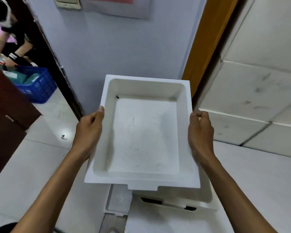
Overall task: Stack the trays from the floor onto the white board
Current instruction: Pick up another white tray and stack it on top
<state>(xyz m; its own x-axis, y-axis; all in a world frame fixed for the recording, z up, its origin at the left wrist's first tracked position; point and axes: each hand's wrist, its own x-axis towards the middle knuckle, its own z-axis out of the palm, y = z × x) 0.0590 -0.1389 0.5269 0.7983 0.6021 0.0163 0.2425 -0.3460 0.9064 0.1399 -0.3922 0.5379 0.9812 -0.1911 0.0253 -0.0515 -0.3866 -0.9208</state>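
Two hands are clamped on one tray [144,132]: the left hand [89,130] on its left rim, the right hand [201,133] on its right, so that it is kept level, open side up, above the floor. Beneath it more white trays [183,197] are partly hidden; their number and the white board cannot be made out.

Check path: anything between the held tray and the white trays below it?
Nothing visible. The left hand and right hand hold the white tray by its side rims, above the lower trays. The held tray hides most of that space.
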